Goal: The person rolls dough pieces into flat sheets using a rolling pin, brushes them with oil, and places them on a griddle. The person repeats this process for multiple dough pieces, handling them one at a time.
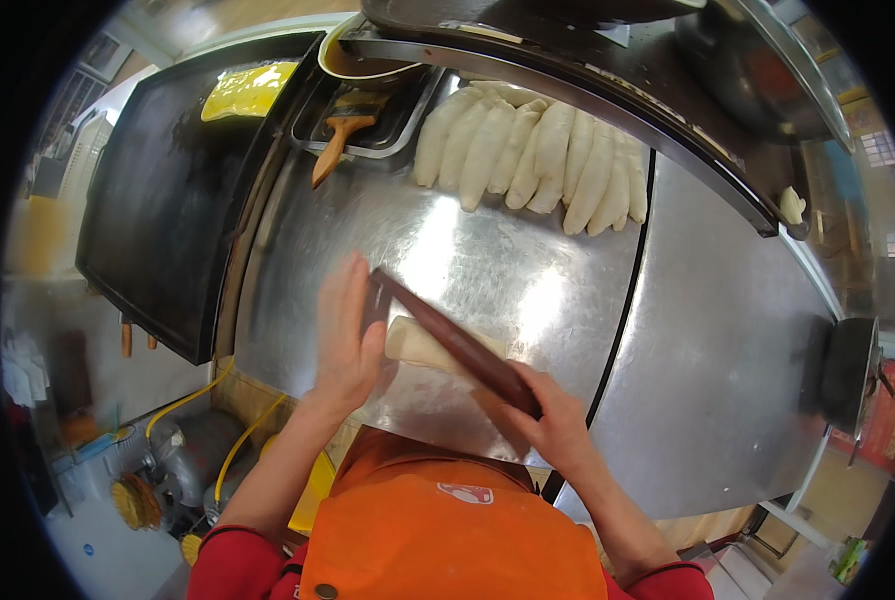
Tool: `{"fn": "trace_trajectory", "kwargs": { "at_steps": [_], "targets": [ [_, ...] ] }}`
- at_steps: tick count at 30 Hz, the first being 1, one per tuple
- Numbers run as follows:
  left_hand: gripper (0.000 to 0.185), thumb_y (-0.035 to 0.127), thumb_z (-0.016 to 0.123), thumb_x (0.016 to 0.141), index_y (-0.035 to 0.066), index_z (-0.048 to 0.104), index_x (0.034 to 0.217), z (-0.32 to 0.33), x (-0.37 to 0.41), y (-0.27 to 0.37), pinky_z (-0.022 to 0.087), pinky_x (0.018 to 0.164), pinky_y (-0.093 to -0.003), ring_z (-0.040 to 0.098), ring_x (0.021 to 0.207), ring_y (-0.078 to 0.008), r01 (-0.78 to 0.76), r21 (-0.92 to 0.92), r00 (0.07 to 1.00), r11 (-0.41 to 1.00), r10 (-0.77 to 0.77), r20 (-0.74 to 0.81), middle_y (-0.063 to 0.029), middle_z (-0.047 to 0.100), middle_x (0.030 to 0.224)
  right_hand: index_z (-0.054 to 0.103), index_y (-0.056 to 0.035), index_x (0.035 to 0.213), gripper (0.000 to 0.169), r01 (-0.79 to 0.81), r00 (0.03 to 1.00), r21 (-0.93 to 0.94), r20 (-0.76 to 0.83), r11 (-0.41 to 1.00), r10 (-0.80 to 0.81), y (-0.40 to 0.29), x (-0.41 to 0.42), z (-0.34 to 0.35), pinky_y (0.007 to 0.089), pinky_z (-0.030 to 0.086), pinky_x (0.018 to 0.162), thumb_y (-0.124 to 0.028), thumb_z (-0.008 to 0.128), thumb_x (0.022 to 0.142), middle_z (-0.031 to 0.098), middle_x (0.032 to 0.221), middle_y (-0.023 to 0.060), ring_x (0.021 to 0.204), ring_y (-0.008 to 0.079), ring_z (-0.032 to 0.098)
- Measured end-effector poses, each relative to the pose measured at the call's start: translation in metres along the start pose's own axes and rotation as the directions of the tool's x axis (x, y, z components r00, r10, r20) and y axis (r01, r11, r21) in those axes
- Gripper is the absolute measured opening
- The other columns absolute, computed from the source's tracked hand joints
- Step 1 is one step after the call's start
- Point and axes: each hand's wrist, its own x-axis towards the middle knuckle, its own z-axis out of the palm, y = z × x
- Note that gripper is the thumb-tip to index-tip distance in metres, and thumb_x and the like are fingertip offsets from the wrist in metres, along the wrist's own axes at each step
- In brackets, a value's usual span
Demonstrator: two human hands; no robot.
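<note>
My right hand (pixel 556 420) grips the thick near end of a dark wooden rolling pin (pixel 455 337). The pin slants up and left, its tapered tip near the fingers of my left hand (pixel 346 341). That left hand is flat and blurred, thumb apart from the fingers, holding nothing; whether it touches the tip I cannot tell. Below the pin, a pale flattened piece of dough (pixel 415 343) lies on the steel worktop (pixel 320 247), partly hidden by the pin. At the back of the worktop, several long rolls of dough (pixel 485 142) lie side by side.
Left of the worktop is a black griddle (pixel 162 202) with a glossy yellow sheet of food (pixel 249 90). A wooden-handled brush (pixel 335 142) rests on a metal tray (pixel 410 124), beside a bowl of brown liquid (pixel 365 64). A dark shelf (pixel 605 86) overhangs the back; a pot (pixel 849 375) stands far right.
</note>
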Motion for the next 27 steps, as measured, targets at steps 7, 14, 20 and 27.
{"fn": "trace_trajectory", "kwargs": {
  "at_steps": [7,14,20,27],
  "targets": [
    [0.036,0.006,0.069,0.078,0.001,0.066,0.114,-0.022,-0.026,0.016,0.05,0.088,-0.0421,0.061,0.107,-0.033,-0.255,0.001,0.953,0.967,0.251,0.168,-0.0148,0.061,0.123,0.054,-0.0162,0.135,0.059,0.271,0.956,-0.289,0.189,0.918,-0.222,-0.01,-0.014,0.012,0.0358,0.052,0.059,-0.021,0.075,0.08,0.058,0.089,0.0034,0.077,0.0231,0.063],
    [0.014,0.004,0.073,0.075,0.007,0.068,0.088,0.009,0.001,0.034,0.046,0.07,-0.038,0.058,0.082,-0.0271,-0.211,-0.12,0.958,0.97,0.229,0.17,-0.0054,0.06,0.088,0.055,-0.0152,0.134,0.053,0.138,0.981,-0.219,0.168,0.966,-0.102,0.008,-0.043,0.025,0.0355,0.051,0.059,-0.026,0.071,0.085,0.058,0.088,0.0048,0.075,0.0236,0.063],
    [0.011,0.005,0.072,0.075,0.009,0.064,0.082,0.035,0.013,0.046,0.043,0.071,-0.037,0.055,0.08,-0.026,-0.291,-0.084,0.924,0.953,0.302,0.235,-0.0043,0.057,0.085,0.056,-0.0144,0.132,0.05,0.111,0.991,-0.23,0.101,0.967,-0.09,0.017,-0.063,0.038,0.0349,0.051,0.06,-0.026,0.07,0.086,0.058,0.087,0.0049,0.076,0.0232,0.064],
    [0.015,0.005,0.072,0.071,0.012,0.064,0.083,0.044,0.016,0.055,0.042,0.07,-0.0355,0.055,0.079,-0.0237,-0.488,0.042,0.837,0.872,0.453,0.308,-0.0032,0.056,0.082,0.056,-0.0128,0.131,0.049,0.111,0.994,-0.167,0.026,0.98,-0.109,0.028,-0.075,0.037,0.0347,0.052,0.062,-0.026,0.07,0.086,0.057,0.088,0.0056,0.076,0.023,0.063]
  ]
}}
